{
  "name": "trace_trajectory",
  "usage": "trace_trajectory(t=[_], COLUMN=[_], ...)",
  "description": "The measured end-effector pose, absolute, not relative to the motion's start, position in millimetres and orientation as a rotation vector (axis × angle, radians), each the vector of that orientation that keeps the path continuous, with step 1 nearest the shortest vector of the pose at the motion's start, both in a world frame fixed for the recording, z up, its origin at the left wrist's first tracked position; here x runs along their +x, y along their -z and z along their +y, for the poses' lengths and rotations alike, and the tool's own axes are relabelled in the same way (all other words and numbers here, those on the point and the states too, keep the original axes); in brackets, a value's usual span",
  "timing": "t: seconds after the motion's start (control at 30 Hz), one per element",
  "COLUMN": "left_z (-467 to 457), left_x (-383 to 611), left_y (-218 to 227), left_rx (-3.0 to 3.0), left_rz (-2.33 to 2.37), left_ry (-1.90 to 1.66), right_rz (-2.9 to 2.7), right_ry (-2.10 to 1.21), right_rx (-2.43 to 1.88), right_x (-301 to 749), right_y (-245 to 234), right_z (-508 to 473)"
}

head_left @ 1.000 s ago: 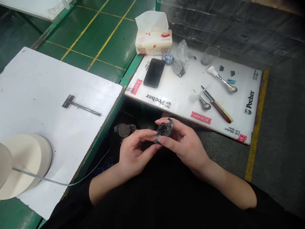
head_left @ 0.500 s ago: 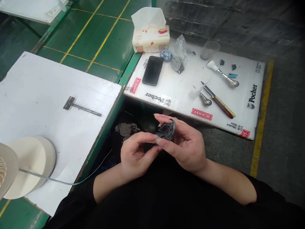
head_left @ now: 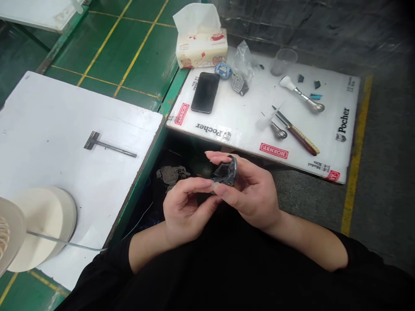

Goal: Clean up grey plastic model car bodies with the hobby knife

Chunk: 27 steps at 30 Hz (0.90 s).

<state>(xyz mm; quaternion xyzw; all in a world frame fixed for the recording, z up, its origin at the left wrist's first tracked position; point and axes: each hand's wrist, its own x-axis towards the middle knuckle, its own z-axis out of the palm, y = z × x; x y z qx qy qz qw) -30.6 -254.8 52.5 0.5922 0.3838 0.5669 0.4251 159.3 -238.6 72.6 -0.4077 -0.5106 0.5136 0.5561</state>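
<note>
A small dark plastic part [head_left: 226,171] with a curved rim sits between both my hands, over my lap. My right hand [head_left: 251,192] curls round it, thumb and fingers gripping its rim. My left hand [head_left: 185,207] pinches its lower left edge with thumb and forefinger. Both hands are closed on the part, just in front of the white board [head_left: 240,125] printed "Pocher" and "Hornby".
On the printed board lie a black phone [head_left: 205,92], a clear bag [head_left: 241,71], a plastic cup [head_left: 283,61], a white-handled tool [head_left: 301,96], a red-handled tool [head_left: 300,138] and small dark scraps. A tissue box [head_left: 201,48] stands behind. Left: a white sheet [head_left: 65,112] with a metal T-tool [head_left: 108,146] and a fan base [head_left: 39,224].
The part has been turned slightly in my fingers, showing more of its edge. The view has shifted a little; my hands stay in the same place.
</note>
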Motion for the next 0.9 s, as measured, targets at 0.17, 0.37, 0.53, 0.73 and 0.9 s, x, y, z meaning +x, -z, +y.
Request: trace_trajectory(t=[0.17, 0.37, 0.53, 0.73, 0.9], left_z=[-248.8, -238.7, -235.0, -236.6, -234.7], left_x=[-29.9, -34.8, -34.3, -35.2, -36.1], left_y=[-58.4, -59.7, -58.9, -51.8, -53.0], left_rx=[1.132, 0.648, 0.524, 0.605, 0.631], left_rz=[0.891, 0.735, 0.788, 0.8, 0.832], left_ry=[-1.36, -0.995, -0.835, -0.962, -1.002], right_rz=[-1.194, -1.305, -1.348, -1.292, -1.289], right_ry=[-1.382, -1.285, -1.225, -1.165, -1.096], right_rx=[-1.034, -1.05, -1.162, -1.24, -1.255], right_x=[173.4, 190.8, 192.8, 190.4, 190.5], right_y=[-71.1, -73.4, -74.9, -62.9, -63.4], right_z=[-233.4, -214.2, -212.4, -218.4, -218.5])
